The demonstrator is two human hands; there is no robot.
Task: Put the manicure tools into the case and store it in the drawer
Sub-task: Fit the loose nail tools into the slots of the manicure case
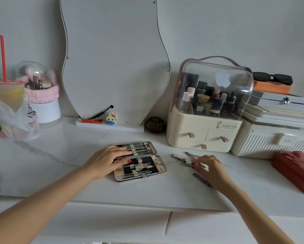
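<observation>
An open manicure case (161, 167) with a silver patterned rim and black lining lies flat on the white marble tabletop, several metal tools strapped inside. My left hand (107, 160) rests flat on its left side, fingers spread. To the right of the case lie loose steel tools: a nail clipper (178, 157), a nipper (190, 154) and another clipper (201, 179) nearer me. My right hand (210, 167) hovers over them, fingertips touching a thin tool (187, 164); whether it grips it is unclear. Two white drawer fronts (112, 224) are below the table edge.
A curvy mirror (112, 59) leans on the wall behind. A cream cosmetics organizer (205, 131) with small drawers stands at the right, white boxes (274, 141) beside it, a red pouch (295, 169) at far right. A drink cup (7, 95) and brush holder (42, 99) sit at the left.
</observation>
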